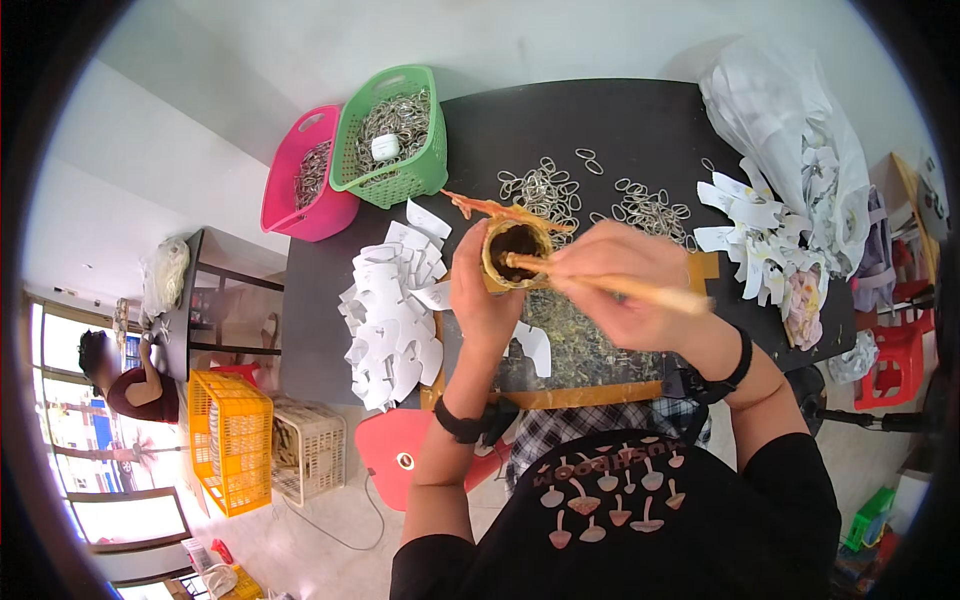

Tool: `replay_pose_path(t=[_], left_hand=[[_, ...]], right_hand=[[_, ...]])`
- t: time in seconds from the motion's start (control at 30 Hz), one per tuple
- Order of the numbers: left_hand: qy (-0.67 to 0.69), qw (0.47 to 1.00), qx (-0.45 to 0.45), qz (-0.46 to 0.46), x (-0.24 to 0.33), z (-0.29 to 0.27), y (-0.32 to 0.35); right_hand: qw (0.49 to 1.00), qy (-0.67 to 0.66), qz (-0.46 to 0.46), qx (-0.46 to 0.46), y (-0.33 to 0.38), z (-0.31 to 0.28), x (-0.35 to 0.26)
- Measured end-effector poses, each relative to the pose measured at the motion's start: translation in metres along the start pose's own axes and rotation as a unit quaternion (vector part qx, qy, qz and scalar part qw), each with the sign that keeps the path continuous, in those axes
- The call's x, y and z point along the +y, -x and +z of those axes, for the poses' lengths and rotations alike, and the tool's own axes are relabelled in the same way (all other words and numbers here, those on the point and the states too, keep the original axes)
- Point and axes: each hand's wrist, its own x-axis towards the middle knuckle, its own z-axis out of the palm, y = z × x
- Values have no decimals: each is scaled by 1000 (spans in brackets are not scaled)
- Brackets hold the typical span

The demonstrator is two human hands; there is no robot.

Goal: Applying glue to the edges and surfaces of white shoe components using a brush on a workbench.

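My left hand (480, 300) is closed round a round, crusted yellowish pot (544, 235) with a dark inside, holding it tilted with its mouth toward me. In my right hand (625, 265) is a pale wooden stick (655, 291); its tip reaches into the pot's mouth. Whether it ends in bristles is hidden. Just beyond the pot is an orange-red crusted strip (480, 205). Below my hands lies a stained work surface (610, 370) edged with brown tape, with one white curved paper piece (535, 348) on it. Metal oval rings (545, 190) lie loose behind the pot.
White cut paper pieces (385, 330) are heaped at left. Green (440, 165) and pink baskets (325, 218) hold more rings at the back left. More white pieces (745, 225) and a plastic bag (765, 95) sit at right. Another person (145, 395) sits far left.
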Motion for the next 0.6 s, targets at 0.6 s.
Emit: replay_pose_path(t=[0.6], left_hand=[[80,983,-73,-145,-46,-7,-16]], right_hand=[[853,-368,200,311,9,-12,30]])
